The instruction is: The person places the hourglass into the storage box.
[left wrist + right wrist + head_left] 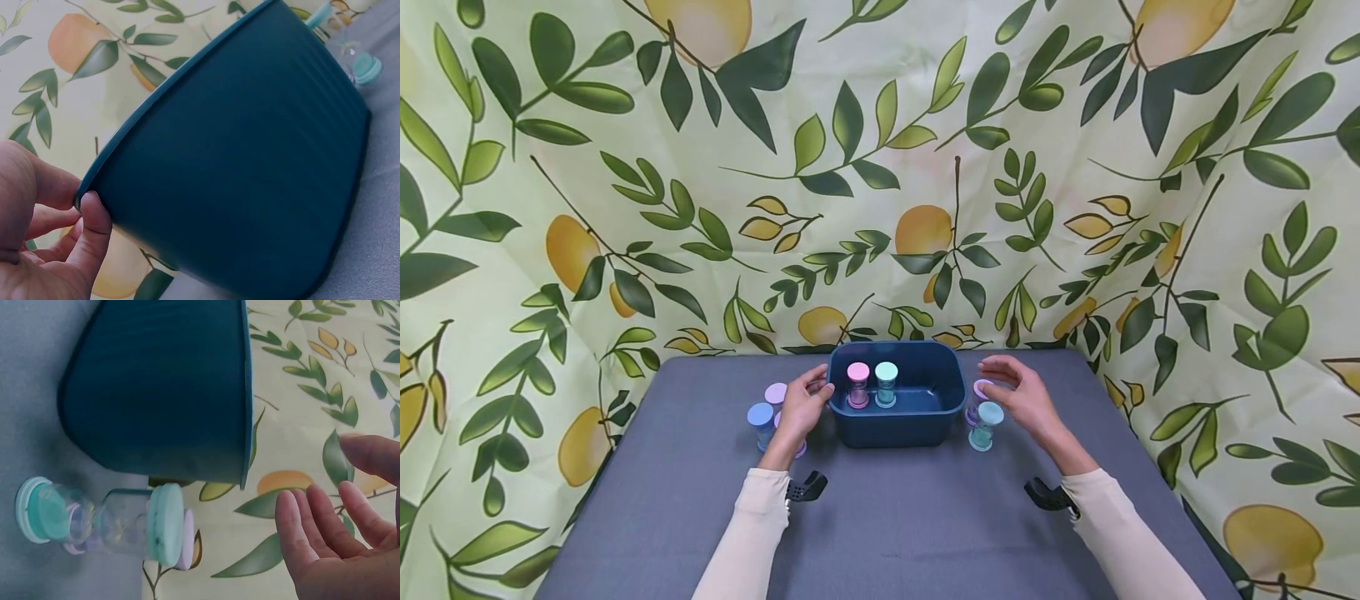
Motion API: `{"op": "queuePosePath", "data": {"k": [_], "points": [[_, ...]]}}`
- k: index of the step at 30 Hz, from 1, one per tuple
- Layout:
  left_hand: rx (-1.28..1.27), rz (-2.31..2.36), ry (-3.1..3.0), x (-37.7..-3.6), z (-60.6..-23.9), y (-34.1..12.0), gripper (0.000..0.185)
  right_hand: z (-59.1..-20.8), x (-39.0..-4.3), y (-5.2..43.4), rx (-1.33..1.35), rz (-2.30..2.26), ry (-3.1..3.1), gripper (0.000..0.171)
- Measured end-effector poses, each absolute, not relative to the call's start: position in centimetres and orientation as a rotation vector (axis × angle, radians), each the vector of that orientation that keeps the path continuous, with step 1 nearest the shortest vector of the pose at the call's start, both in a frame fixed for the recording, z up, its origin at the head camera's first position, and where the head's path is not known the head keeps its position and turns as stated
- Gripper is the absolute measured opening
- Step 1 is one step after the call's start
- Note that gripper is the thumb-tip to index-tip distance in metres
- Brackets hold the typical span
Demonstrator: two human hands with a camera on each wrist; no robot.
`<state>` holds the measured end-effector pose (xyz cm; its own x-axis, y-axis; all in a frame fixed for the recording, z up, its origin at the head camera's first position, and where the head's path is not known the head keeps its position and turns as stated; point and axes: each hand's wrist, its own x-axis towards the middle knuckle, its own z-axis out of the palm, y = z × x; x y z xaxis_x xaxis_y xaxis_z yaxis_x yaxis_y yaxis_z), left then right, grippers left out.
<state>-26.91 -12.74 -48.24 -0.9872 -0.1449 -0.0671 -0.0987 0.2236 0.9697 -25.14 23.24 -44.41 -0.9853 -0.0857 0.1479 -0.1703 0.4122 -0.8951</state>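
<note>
A dark blue plastic bin (895, 429) stands upright on the table. Inside, at its left end, are a pink sand timer (858, 375) and a mint one (886, 373). With thumb and fingers, my left hand (803, 408) pinches the bin's left rim, seen close in the left wrist view. My right hand (1028, 406) hovers beside the bin's right end, fingers loosely bent and holding nothing. Below it stand another mint sand timer (986, 427) and a purple sand timer (972, 410), partly hidden by the hand and the mint one.
Left of the bin, a blue sand timer (761, 417), a lilac-topped one (775, 393) and a pinkish-purple one (801, 451) stand close together, partly behind my left hand. The grey cloth-covered table (895, 525) meets a leaf-and-fruit patterned curtain (865, 250) at the back and sides.
</note>
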Motion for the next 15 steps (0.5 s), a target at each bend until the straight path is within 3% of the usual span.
{"op": "queuePosePath", "data": {"k": [15], "points": [[0.249,-1.914,-2.443,-27.0,-48.1,-12.8,0.047,-47.1,-23.8,24.9,0.046,1.545,-2.53,0.043]]}}
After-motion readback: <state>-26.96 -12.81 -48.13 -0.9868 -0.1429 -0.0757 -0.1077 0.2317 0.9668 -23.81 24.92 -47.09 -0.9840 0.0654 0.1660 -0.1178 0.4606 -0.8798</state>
